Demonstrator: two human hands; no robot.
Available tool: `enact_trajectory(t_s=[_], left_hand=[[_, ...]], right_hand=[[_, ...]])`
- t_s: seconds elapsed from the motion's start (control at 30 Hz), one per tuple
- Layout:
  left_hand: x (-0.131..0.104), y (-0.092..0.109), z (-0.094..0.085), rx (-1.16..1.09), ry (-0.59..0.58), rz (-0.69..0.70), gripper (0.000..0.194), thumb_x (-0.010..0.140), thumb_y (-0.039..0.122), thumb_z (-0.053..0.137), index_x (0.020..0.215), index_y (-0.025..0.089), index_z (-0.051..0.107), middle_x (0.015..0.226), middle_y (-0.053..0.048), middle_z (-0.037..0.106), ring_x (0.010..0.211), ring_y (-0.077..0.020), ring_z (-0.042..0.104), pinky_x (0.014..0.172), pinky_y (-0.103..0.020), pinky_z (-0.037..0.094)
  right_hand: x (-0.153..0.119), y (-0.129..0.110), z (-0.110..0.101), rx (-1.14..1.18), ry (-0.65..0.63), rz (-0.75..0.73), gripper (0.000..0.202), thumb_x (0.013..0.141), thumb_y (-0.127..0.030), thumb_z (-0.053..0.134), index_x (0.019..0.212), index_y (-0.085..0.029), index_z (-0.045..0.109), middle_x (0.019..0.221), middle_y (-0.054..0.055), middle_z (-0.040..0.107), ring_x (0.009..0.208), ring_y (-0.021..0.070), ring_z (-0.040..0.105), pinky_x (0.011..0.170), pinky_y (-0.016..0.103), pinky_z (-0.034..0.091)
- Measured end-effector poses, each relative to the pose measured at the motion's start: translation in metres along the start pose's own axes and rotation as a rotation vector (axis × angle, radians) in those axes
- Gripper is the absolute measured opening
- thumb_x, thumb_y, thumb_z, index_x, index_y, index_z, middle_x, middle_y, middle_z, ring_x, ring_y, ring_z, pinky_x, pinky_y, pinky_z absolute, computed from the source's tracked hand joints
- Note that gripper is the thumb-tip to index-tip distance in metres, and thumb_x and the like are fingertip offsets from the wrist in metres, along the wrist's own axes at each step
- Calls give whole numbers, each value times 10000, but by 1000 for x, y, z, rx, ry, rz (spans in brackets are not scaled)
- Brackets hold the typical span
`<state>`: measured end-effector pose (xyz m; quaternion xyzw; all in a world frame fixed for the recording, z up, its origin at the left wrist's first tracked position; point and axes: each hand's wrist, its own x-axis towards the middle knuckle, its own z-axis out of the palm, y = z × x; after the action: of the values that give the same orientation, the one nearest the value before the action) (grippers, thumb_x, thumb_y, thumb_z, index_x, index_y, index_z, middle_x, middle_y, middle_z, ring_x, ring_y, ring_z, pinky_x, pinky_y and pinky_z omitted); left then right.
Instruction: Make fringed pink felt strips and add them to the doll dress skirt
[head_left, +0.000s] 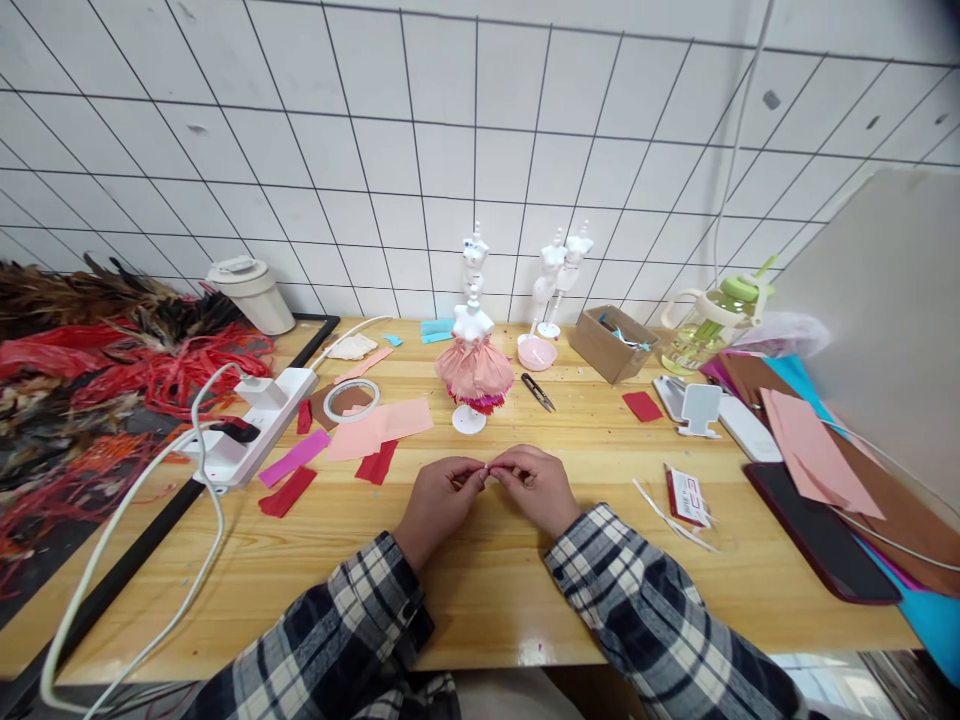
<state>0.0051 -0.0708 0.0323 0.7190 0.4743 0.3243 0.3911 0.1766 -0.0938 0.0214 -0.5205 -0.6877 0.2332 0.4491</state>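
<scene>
My left hand (pixel 448 497) and my right hand (pixel 534 487) meet fingertip to fingertip above the near middle of the wooden table. Both are closed in a pinch on a tiny whitish bit between them, too small to name. Just beyond them stands a small white dress-form mannequin (pixel 472 322) on a round base. It wears a ruffled peach skirt (pixel 475 370) with red and magenta edging beneath. To the left lie peach paper strips (pixel 405 418), a red strip (pixel 376 463) and a roll of white tape (pixel 352 400). Thread snips (pixel 538 393) rest right of the mannequin.
More white mannequins (pixel 551 268) stand by the tiled wall, near a pink dish (pixel 537 352) and a cardboard box (pixel 613 345). A power strip (pixel 259 430) with cables runs along the left. Rightward are a phone stand (pixel 700 410), a small packet (pixel 686 497) and a dark tablet (pixel 821 530).
</scene>
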Motion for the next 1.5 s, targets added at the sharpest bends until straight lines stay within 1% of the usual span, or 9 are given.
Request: enact_trajectory(t_s=[0.2, 0.33, 0.53, 0.77, 0.87, 1.03, 1.17, 1.37, 1.5], left_hand=[[-1, 4, -2, -54, -43, -2, 226, 812, 289, 561, 762, 166, 743, 698, -32, 726, 642, -152, 646, 625, -229, 495], [-1, 4, -2, -117, -112, -3, 256, 838, 317, 545, 825, 168, 753, 718, -29, 730, 644, -145, 639, 611, -225, 496], [-2, -1, -2, -119, -119, 0, 259, 843, 298, 535, 913, 156, 740, 722, -37, 726, 647, -146, 645, 612, -234, 499], [-6, -2, -2, 276, -34, 162, 217, 848, 259, 526, 851, 191, 732, 798, -51, 737, 722, -165, 655, 669, -260, 463], [-7, -2, -1, 334, -24, 193, 210, 849, 244, 523, 883, 200, 726, 832, -50, 738, 743, -169, 653, 678, -268, 455], [-6, -1, 0, 246, -9, 167, 212, 853, 258, 526, 823, 182, 722, 768, -47, 723, 679, -149, 632, 637, -249, 453], [-5, -1, 1, 143, 10, 110, 210, 842, 272, 540, 799, 174, 720, 763, -49, 723, 685, -148, 639, 632, -235, 469], [-2, -1, -2, -1, 14, 25, 207, 817, 278, 557, 787, 157, 722, 716, -50, 720, 651, -152, 647, 622, -236, 495], [-1, 1, -3, -58, 39, 21, 196, 791, 273, 575, 801, 148, 726, 716, -58, 724, 645, -157, 655, 628, -243, 512]], right_hand=[[-2, 1, -1, -91, -31, -90, 143, 870, -266, 583, 872, -222, 719, 838, 28, 705, 724, 123, 631, 636, 227, 506], [-2, 0, -6, -198, -21, -156, 174, 895, -282, 550, 901, -218, 711, 881, 38, 708, 779, 125, 643, 691, 228, 505], [-4, -1, -9, -360, -89, -219, 181, 905, -271, 529, 963, -244, 698, 939, 21, 709, 819, 123, 649, 709, 224, 489], [-2, -6, -4, -200, -91, -13, 106, 818, -206, 590, 835, -219, 694, 805, 9, 692, 653, 108, 619, 607, 214, 487], [0, -5, -2, -134, -86, 57, 89, 793, -200, 597, 795, -213, 685, 768, -1, 674, 582, 96, 594, 568, 213, 480], [-2, -2, 5, -57, -32, 107, 63, 757, -190, 598, 745, -202, 659, 726, -8, 644, 522, 83, 549, 512, 198, 456], [-6, -5, 10, -32, 19, 120, 73, 775, -203, 595, 758, -199, 666, 742, -2, 648, 513, 82, 533, 506, 200, 454], [-10, -12, 8, -87, 24, 16, 139, 837, -231, 582, 870, -226, 717, 819, 19, 695, 635, 113, 602, 594, 225, 489], [-10, -13, 7, -99, 31, -15, 157, 858, -240, 575, 899, -243, 727, 835, 21, 707, 716, 128, 633, 644, 238, 505]])
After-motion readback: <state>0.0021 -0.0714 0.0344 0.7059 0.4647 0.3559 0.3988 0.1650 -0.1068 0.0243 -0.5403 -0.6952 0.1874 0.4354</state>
